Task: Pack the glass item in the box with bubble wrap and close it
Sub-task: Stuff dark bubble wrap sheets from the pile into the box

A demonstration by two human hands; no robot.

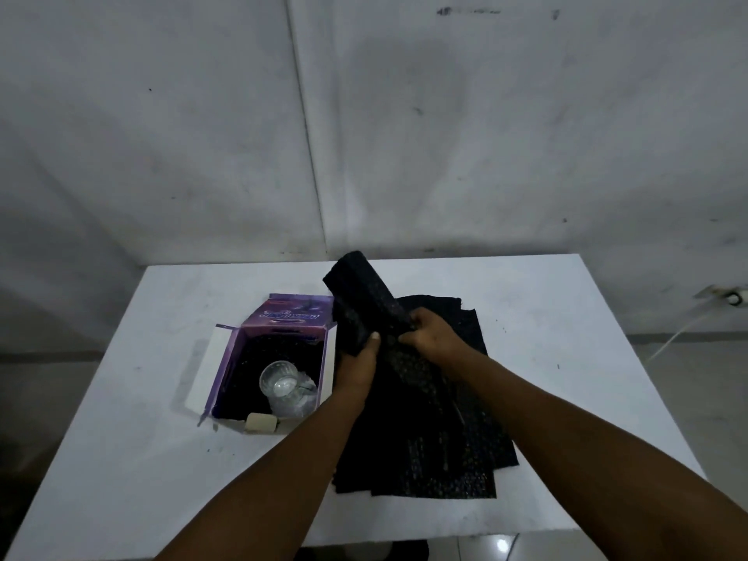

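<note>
Purple cardboard box (279, 317): open, flaps out, standing toward the left edge of the white table (566, 317). Black bubble wrap lines its inside.

Clear glass tumbler (282, 384): inside the box, lying on the dark lining, mouth tilted toward the camera, in the box's near right corner.

Small pale block (261, 423): at the box's near edge; whether it rests on a flap or on the table cannot be told.

Left hand (358, 364): just right of the box, fingers closed around the lower end of a rolled piece of black bubble wrap (364, 301), thumb on top.

Right hand (429, 334): beside the left, fingers curled, pinching the same piece at its right side. The roll rises up and away from both hands.

Stack of black bubble wrap sheets (437, 447): flat on the table's middle, under both forearms, reaching toward the near edge.
</note>
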